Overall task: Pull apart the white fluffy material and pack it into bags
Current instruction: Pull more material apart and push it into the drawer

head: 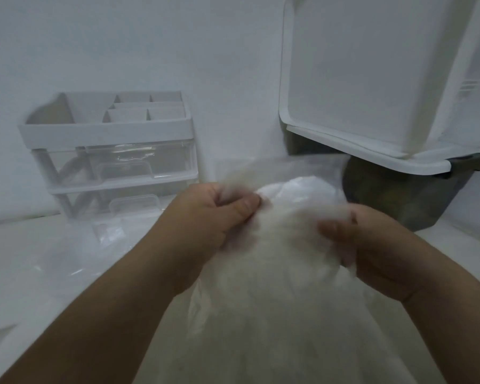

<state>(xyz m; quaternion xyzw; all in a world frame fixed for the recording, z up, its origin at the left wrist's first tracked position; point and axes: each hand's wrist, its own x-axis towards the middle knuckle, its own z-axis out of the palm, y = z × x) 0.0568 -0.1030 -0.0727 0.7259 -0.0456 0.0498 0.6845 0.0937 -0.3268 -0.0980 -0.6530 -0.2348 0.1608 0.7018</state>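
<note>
A big mass of white fluffy material (283, 286) fills the lower middle of the head view, blurred by motion. My left hand (205, 217) grips its upper left part with curled fingers and thumb. My right hand (372, 245) grips its upper right part, thumb on top. Behind the hands a clear plastic bag (297, 176) holds more of the white material.
A white desk organiser (108, 151) with clear drawers stands at the back left against the wall. A dark bin (399, 195) with an open white lid (372, 79) stands at the back right. Flat clear bags (53, 259) lie on the white table at the left.
</note>
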